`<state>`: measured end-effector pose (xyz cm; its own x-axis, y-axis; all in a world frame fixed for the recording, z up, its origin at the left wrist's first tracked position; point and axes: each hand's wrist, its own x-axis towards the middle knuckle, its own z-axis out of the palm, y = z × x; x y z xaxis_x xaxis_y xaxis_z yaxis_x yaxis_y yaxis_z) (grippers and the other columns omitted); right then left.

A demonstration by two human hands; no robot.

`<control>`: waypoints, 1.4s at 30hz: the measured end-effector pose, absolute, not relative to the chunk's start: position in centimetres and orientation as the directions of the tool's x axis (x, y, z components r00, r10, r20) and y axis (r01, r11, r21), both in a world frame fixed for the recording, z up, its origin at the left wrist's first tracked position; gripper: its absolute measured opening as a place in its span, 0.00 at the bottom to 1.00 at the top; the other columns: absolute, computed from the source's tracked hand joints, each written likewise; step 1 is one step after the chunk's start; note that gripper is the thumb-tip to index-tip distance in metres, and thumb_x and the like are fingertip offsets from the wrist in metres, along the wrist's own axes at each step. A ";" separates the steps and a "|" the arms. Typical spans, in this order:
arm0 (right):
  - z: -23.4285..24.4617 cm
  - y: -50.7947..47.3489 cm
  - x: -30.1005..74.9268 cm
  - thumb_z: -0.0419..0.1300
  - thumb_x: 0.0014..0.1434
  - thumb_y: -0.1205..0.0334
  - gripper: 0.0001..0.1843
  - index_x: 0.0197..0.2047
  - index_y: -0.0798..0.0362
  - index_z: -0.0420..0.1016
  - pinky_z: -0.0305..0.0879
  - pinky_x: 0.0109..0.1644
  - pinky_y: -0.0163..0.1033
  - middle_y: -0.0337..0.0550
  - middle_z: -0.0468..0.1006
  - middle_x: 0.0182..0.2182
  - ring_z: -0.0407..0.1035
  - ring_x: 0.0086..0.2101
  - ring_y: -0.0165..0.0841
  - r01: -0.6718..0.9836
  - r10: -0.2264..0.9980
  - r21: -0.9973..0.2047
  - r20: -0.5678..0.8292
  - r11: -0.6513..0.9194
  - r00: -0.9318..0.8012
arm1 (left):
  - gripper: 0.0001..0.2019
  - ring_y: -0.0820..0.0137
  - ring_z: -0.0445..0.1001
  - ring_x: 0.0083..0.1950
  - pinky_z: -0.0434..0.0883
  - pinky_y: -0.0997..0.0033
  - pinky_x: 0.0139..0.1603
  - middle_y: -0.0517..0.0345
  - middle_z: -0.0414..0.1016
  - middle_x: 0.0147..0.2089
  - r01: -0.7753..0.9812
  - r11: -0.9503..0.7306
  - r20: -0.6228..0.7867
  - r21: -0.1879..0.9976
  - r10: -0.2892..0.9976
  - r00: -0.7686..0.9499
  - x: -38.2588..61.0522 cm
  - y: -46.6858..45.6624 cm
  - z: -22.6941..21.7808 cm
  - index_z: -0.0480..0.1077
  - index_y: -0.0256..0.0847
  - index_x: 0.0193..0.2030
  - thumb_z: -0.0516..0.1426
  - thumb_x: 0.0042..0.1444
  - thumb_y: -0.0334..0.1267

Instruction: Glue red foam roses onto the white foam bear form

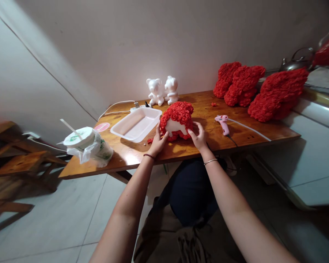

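Between my two hands is a foam bear (181, 115) partly covered in red foam roses, with a bare white patch facing me. My left hand (159, 141) grips its left side, and my right hand (198, 136) grips its right side. The bear is at the table's front edge; whether it rests on the wood is hard to tell. To the left is a translucent plastic tray (153, 117), with a few red bits beside it. A pink glue gun (223, 124) with a long white glue stick (249, 128) lies to the right.
Two bare white foam bears (155, 91) stand at the back of the wooden table (126, 155). Several rose-covered bears (276, 95) line the right side. A lidded cup (84, 144) with a straw stands at the left corner. Behind the tray is a power strip (139, 108).
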<state>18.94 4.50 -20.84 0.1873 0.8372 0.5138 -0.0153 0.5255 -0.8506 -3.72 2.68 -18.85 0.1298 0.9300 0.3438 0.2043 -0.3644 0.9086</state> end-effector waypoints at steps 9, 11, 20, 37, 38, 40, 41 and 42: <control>-20.7 4.7 19.1 0.66 0.55 0.44 0.23 0.47 0.52 0.75 0.78 0.48 0.48 0.49 0.83 0.41 0.78 0.41 0.39 -0.019 0.843 -0.857 0.503 0.515 0.189 | 0.37 0.61 0.66 0.72 0.70 0.57 0.69 0.50 0.53 0.78 0.202 -0.367 0.347 0.908 0.929 0.128 -3.6 2.5 -18.5 0.42 0.53 0.78 0.55 0.67 0.48; -20.8 4.7 19.1 0.67 0.55 0.43 0.24 0.45 0.52 0.76 0.78 0.46 0.47 0.49 0.83 0.40 0.78 0.39 0.39 -0.020 0.844 -0.859 0.498 0.512 0.199 | 0.37 0.61 0.67 0.71 0.70 0.58 0.69 0.50 0.54 0.77 0.207 -0.366 0.345 0.907 0.929 0.133 -3.6 2.5 -18.5 0.42 0.53 0.78 0.55 0.67 0.49; -20.5 4.8 18.8 0.67 0.53 0.40 0.25 0.43 0.52 0.76 0.79 0.41 0.48 0.50 0.83 0.37 0.78 0.36 0.39 -0.033 0.845 -0.858 0.497 0.512 0.199 | 0.36 0.61 0.65 0.73 0.69 0.57 0.69 0.48 0.58 0.76 0.243 -0.381 0.362 0.892 0.924 0.119 -3.8 2.8 -18.5 0.45 0.51 0.77 0.54 0.67 0.52; -20.5 4.7 18.6 0.64 0.55 0.45 0.21 0.43 0.52 0.72 0.77 0.42 0.49 0.51 0.81 0.39 0.77 0.37 0.41 0.003 0.848 -0.865 0.492 0.502 0.197 | 0.36 0.61 0.62 0.75 0.62 0.58 0.74 0.49 0.58 0.76 0.278 -0.419 0.394 0.864 0.908 0.144 -3.9 2.9 -18.8 0.43 0.50 0.78 0.53 0.68 0.53; -20.4 4.7 18.6 0.65 0.55 0.45 0.20 0.42 0.52 0.72 0.77 0.42 0.48 0.51 0.81 0.38 0.77 0.37 0.41 0.004 0.849 -0.866 0.491 0.500 0.196 | 0.37 0.61 0.60 0.76 0.61 0.58 0.75 0.50 0.57 0.76 0.271 -0.415 0.388 0.869 0.910 0.149 -3.9 2.9 -18.8 0.42 0.51 0.78 0.53 0.68 0.53; -20.3 4.5 18.6 0.65 0.55 0.45 0.20 0.42 0.52 0.72 0.77 0.43 0.49 0.51 0.82 0.39 0.77 0.38 0.41 0.003 0.851 -0.868 0.488 0.497 0.192 | 0.38 0.60 0.57 0.77 0.59 0.57 0.76 0.51 0.55 0.77 0.265 -0.410 0.381 0.873 0.912 0.153 -3.9 2.9 -18.8 0.39 0.51 0.79 0.53 0.68 0.53; -20.3 4.4 18.6 0.65 0.55 0.45 0.20 0.42 0.52 0.72 0.77 0.44 0.49 0.51 0.82 0.40 0.77 0.39 0.42 0.001 0.852 -0.868 0.488 0.497 0.188 | 0.39 0.60 0.56 0.77 0.59 0.56 0.76 0.51 0.54 0.78 0.264 -0.410 0.382 0.873 0.911 0.154 -3.9 2.9 -18.9 0.38 0.52 0.79 0.52 0.68 0.54; -20.3 4.4 18.7 0.65 0.55 0.46 0.20 0.43 0.52 0.72 0.77 0.45 0.50 0.51 0.82 0.40 0.77 0.39 0.42 -0.003 0.853 -0.868 0.488 0.497 0.183 | 0.39 0.60 0.55 0.78 0.58 0.56 0.76 0.51 0.53 0.78 0.262 -0.411 0.383 0.873 0.911 0.152 -3.9 2.9 -18.9 0.37 0.52 0.79 0.52 0.68 0.54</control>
